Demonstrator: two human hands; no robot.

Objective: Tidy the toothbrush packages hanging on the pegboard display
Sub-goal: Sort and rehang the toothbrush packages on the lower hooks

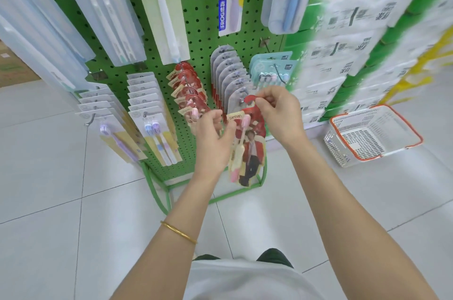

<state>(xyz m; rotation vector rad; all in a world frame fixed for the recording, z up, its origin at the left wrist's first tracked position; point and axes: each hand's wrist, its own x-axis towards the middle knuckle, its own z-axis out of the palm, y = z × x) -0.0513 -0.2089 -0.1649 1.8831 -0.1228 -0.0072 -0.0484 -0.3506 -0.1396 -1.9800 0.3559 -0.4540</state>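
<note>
Both grips were on one toothbrush package (pixel 252 150), held off the hooks in front of the lower part of the green pegboard (pixel 198 18).

Right grip (pixel 279 113): thumb and fingers pinched the package's rounded red top tab, just beside the front of the grey-topped row (pixel 230 71). Couldn't tell if the tab's hole was on a hook.

Left grip (pixel 215 138): fingers curled, pinching the package's left edge by the tan "canban" label. Gold bracelet (pixel 179 232) sat on that forearm.

Package look: red shaped card, tan label strip near the top, printed figure in a red jacket lower down. One brush in the blister, with a pink head and a cream handle that goes pink at the end. It hung roughly upright, slightly tilted.

Matching red packages (pixel 188 89) filled the hook row just to its left. Teal packs (pixel 269 71) hung to the right of the grey row, white-card packs (pixel 144 98) further left. Long clear packs hung along the upper rows.

A white basket with orange rim (pixel 372 135) sat on the tiled floor to the right, near stacked green-and-white paper packs (pixel 355 42), which were blurred.
</note>
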